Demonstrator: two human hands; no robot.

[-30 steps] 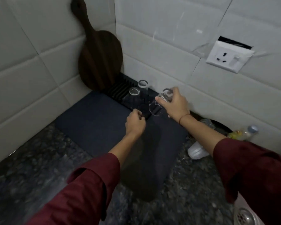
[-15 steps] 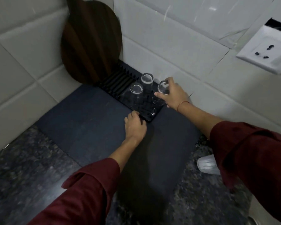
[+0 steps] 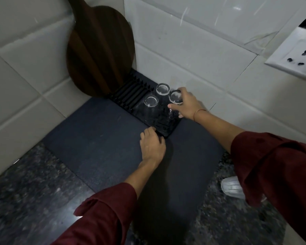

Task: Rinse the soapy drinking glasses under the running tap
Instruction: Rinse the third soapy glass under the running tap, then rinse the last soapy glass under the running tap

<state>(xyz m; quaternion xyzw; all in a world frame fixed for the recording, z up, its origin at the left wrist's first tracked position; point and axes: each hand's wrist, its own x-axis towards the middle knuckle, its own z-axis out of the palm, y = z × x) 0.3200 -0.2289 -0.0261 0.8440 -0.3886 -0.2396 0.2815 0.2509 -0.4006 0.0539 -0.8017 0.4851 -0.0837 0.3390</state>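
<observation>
Resting on the dark mat (image 3: 99, 147) that covered the speckled granite surface (image 3: 34, 191), the left hand (image 3: 153, 149) lay with fingers curled at the near corner of the black drying rack (image 3: 131, 92). Whether its grip held the rack's edge could not be told. On the rack, a nearer glass (image 3: 150, 101) and a farther glass (image 3: 162, 89) stood upside down. Just beside them, the right hand (image 3: 187, 105) had its grip wrapped around a third glass (image 3: 175, 97), base up. Behind, a wooden chopping board (image 3: 99, 55) leaned in the tiled corner.
</observation>
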